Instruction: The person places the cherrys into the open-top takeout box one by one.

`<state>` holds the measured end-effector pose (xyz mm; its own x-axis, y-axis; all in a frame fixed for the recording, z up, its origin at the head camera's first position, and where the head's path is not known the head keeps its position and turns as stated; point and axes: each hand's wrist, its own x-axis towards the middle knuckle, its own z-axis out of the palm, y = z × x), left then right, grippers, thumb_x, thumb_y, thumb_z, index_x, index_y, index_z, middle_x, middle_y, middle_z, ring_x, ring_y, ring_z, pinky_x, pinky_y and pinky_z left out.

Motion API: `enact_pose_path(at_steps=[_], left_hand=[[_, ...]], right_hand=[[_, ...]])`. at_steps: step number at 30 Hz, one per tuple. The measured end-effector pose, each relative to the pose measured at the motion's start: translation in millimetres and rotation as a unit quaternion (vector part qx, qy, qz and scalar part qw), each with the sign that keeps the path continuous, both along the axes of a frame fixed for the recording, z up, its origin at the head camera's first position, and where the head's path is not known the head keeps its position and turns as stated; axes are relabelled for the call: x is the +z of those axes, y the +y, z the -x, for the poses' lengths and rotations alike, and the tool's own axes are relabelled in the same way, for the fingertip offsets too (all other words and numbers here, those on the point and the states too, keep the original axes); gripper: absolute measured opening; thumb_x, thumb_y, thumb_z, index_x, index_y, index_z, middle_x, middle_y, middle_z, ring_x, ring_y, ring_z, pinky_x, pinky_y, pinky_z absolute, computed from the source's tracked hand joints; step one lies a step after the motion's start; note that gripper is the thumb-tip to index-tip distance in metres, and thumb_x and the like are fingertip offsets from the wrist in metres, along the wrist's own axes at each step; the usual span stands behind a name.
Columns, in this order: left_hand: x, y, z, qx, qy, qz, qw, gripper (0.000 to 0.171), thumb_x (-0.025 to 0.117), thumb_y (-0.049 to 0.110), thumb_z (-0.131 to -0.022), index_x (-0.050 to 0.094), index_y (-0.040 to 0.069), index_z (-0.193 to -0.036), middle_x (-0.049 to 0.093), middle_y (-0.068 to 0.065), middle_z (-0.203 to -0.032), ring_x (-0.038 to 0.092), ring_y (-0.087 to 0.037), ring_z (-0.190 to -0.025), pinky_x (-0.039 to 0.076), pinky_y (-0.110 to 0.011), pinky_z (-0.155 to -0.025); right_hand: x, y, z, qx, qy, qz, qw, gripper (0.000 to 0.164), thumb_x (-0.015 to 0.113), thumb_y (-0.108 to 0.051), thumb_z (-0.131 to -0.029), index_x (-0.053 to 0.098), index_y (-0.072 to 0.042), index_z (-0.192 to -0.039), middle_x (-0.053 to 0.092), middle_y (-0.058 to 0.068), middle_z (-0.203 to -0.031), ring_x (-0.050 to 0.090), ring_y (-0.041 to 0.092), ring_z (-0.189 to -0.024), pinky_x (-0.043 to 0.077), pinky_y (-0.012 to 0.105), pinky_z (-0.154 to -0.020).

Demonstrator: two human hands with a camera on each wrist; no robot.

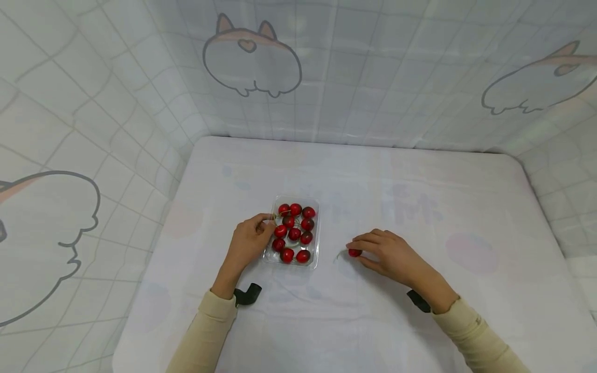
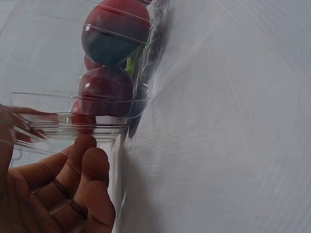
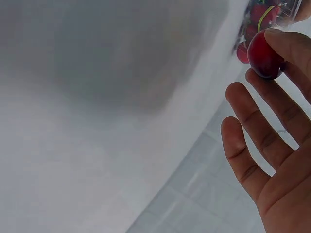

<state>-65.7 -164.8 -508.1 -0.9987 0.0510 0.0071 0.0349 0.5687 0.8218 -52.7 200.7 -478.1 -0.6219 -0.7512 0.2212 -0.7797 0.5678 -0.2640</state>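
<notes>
A clear plastic box (image 1: 318, 233) stands on the table with several dark red cherries (image 1: 294, 234) in it, some with green stems. At the box's left side, my left hand (image 1: 249, 238) grips the wall by its thumb and fingers; the left wrist view shows the fingertips right at the ridged plastic edge (image 2: 82, 130). To the right of the box, my right hand (image 1: 389, 255) pinches a single cherry (image 3: 265, 56) between thumb and fingers. Its thin stem points toward the box, and its other fingers (image 3: 252, 119) are spread apart.
A pale cloth (image 1: 289, 331) with faint printed shapes covers the table. Tile-patterned sheets (image 1: 354, 77) with cartoon animal drawings rise at the back and sides. A black wrist mount (image 1: 248, 295) is strapped near the left cuff, another (image 1: 418, 301) near the right.
</notes>
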Motion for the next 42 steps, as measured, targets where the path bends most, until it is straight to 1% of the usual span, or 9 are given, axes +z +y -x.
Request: enact_pose_path(at_steps=[10, 18, 27, 30, 35, 38, 42], left_hand=[[-4.3, -1, -0.5, 0.000, 0.001, 0.003, 1.0000, 0.030, 0.060, 0.025, -0.099, 0.072, 0.005, -0.117, 0.060, 0.000, -0.070, 0.050, -0.016, -0.058, 0.042, -0.033, -0.052], [-3.5, -2, -0.1, 0.000, 0.009, 0.006, 0.9999, 0.029, 0.060, 0.024, -0.099, 0.072, 0.004, -0.117, 0.059, 0.000, -0.069, 0.049, -0.016, -0.056, 0.041, -0.032, -0.051], [-2.5, -1, 0.2, 0.001, -0.001, 0.001, 1.0000, 0.030, 0.061, 0.025, -0.099, 0.072, 0.005, -0.117, 0.059, 0.000, -0.070, 0.050, -0.016, -0.057, 0.041, -0.032, -0.051], [-3.1, -1, 0.3, 0.002, -0.002, 0.000, 1.0000, 0.030, 0.061, 0.026, -0.099, 0.072, 0.005, -0.117, 0.059, 0.000, -0.070, 0.050, -0.016, -0.057, 0.041, -0.032, -0.051], [-2.8, -1, 0.2, 0.003, -0.001, 0.000, 1.0000, 0.030, 0.061, 0.027, -0.099, 0.072, 0.006, -0.117, 0.060, 0.001, -0.070, 0.051, -0.016, -0.058, 0.042, -0.032, -0.052], [-3.2, -1, 1.0, 0.001, 0.003, -0.001, 1.0000, 0.029, 0.060, 0.027, -0.099, 0.072, 0.006, -0.116, 0.059, 0.001, -0.069, 0.050, -0.016, -0.057, 0.042, -0.033, -0.051], [-4.0, -2, 1.9, 0.001, 0.005, -0.005, 1.0000, 0.028, 0.060, 0.026, -0.099, 0.073, 0.007, -0.115, 0.060, 0.001, -0.070, 0.050, -0.017, -0.056, 0.041, -0.033, -0.052]], right_hand=[[17.7, -23, 16.6, 0.020, 0.014, 0.016, 1.000, 0.041, 0.085, -0.017, -0.082, 0.073, -0.018, -0.121, 0.069, -0.003, -0.119, 0.061, 0.017, -0.104, 0.052, 0.036, -0.085], [33.2, -46, 32.2, 0.033, 0.029, 0.017, 0.999, 0.039, 0.083, -0.017, -0.084, 0.073, -0.018, -0.122, 0.070, -0.003, -0.118, 0.062, 0.018, -0.103, 0.051, 0.036, -0.082], [43.4, -71, 44.6, 0.052, 0.047, 0.016, 0.997, 0.037, 0.081, -0.019, -0.086, 0.072, -0.019, -0.122, 0.070, -0.003, -0.117, 0.062, 0.017, -0.103, 0.051, 0.035, -0.084], [45.1, -80, 46.6, 0.058, 0.048, 0.013, 0.997, 0.037, 0.081, -0.021, -0.087, 0.072, -0.020, -0.122, 0.070, -0.003, -0.117, 0.061, 0.017, -0.103, 0.051, 0.035, -0.083], [44.9, -94, 48.8, 0.062, 0.032, 0.011, 0.997, 0.038, 0.082, -0.021, -0.086, 0.072, -0.020, -0.123, 0.071, -0.003, -0.116, 0.061, 0.017, -0.104, 0.051, 0.037, -0.086], [42.1, -102, 50.3, 0.068, 0.024, 0.009, 0.997, 0.037, 0.081, -0.023, -0.087, 0.072, -0.020, -0.123, 0.070, -0.003, -0.115, 0.061, 0.017, -0.106, 0.051, 0.038, -0.088], [36.1, -113, 50.4, 0.081, 0.025, 0.013, 0.996, 0.035, 0.080, -0.025, -0.088, 0.072, -0.021, -0.122, 0.070, -0.005, -0.112, 0.060, 0.016, -0.104, 0.051, 0.036, -0.085]])
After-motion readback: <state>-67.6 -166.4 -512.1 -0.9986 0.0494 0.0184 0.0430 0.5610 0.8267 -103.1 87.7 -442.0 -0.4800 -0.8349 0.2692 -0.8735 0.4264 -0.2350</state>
